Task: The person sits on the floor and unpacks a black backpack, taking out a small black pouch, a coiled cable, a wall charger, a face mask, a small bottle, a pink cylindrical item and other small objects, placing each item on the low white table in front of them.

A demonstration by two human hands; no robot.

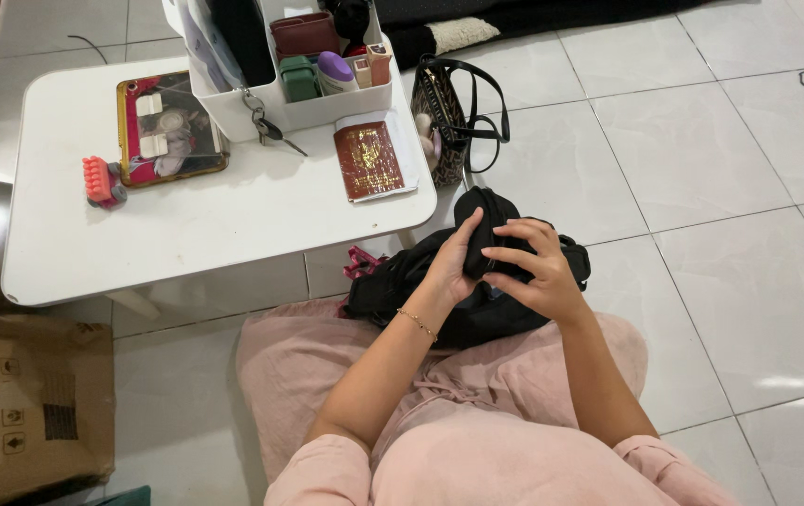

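A black bag (420, 290) rests on my lap, over pink trousers. My left hand (453, 262) grips a small black pouch-like item (481, 215) that stands up out of the bag. My right hand (538, 267) holds the same black item from the right side, fingers curled over its edge. A thin gold bracelet (418, 324) circles my left wrist. What lies inside the bag is hidden by my hands.
A low white table (186, 234) stands to the left front, bearing a white organiser box (317, 108), keys (266, 126), a dark red booklet (369, 159), a framed tray (172, 126) and a pink clip (102, 180). A patterned handbag (444, 112) stands on the tiled floor. A cardboard box (27, 403) sits left.
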